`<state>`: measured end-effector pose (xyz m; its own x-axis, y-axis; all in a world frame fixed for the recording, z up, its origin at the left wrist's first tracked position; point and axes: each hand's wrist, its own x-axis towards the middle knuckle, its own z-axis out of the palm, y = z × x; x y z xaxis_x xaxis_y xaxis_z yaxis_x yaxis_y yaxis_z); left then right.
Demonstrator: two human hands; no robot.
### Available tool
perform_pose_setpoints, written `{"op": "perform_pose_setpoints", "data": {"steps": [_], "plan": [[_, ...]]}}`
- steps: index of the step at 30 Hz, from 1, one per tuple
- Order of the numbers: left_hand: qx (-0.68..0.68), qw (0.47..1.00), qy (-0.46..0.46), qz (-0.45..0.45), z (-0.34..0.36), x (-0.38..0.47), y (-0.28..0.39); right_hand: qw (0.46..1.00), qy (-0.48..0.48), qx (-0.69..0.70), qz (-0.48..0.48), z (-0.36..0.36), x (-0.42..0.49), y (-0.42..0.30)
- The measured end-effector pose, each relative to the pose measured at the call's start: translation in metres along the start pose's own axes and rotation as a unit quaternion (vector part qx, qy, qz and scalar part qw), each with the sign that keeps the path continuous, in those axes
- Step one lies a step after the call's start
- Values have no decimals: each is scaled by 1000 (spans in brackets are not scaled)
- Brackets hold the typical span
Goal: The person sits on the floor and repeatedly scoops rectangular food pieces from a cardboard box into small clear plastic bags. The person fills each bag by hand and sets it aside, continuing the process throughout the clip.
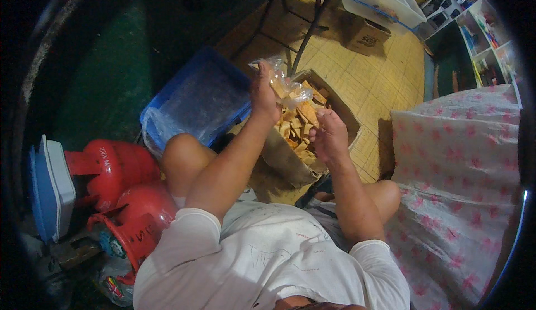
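My left hand grips a clear plastic bag with some golden-brown pieces inside it. The bag's mouth faces my right hand, whose fingers pinch a flat golden-brown piece, apparently of fried or baked food. Both hands are above an open cardboard box standing between my legs. Many loose pieces of the same food fill the box, partly hidden by the bag and my right hand.
A blue plastic tray lies left of the box, with clear plastic at its edge. Red gas cylinders stand at my left. A flower-patterned cloth hangs at my right. Farther off are a metal-legged stool, a small carton and a translucent tub.
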<state>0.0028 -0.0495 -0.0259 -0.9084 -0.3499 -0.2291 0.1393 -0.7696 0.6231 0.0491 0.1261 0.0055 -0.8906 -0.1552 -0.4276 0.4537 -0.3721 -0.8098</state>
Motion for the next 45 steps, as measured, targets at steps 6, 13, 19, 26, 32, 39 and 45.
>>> {"op": "perform_pose_setpoints", "data": {"steps": [6,13,19,26,32,39,45], "plan": [[9,1000,-15,-2,-1,0,-6,1000,-18,-4,-2,2,-4,-1],[17,999,-29,6,-3,0,-9,999,-3,-26,-22,8,-5,-1],[-56,997,6,-58,6,-8,1,978,16,-146,-150,5,-16,6],[-76,992,58,-80,12,-10,4,718,44,-423,-551,-3,-14,17],[-81,993,48,-77,13,-13,2,675,48,-411,-612,1,-8,14],[-72,993,16,-88,9,-9,-2,666,32,-412,-621,5,-5,13],[-57,994,25,-94,13,-17,-3,662,25,-438,-608,10,-2,14]]}}
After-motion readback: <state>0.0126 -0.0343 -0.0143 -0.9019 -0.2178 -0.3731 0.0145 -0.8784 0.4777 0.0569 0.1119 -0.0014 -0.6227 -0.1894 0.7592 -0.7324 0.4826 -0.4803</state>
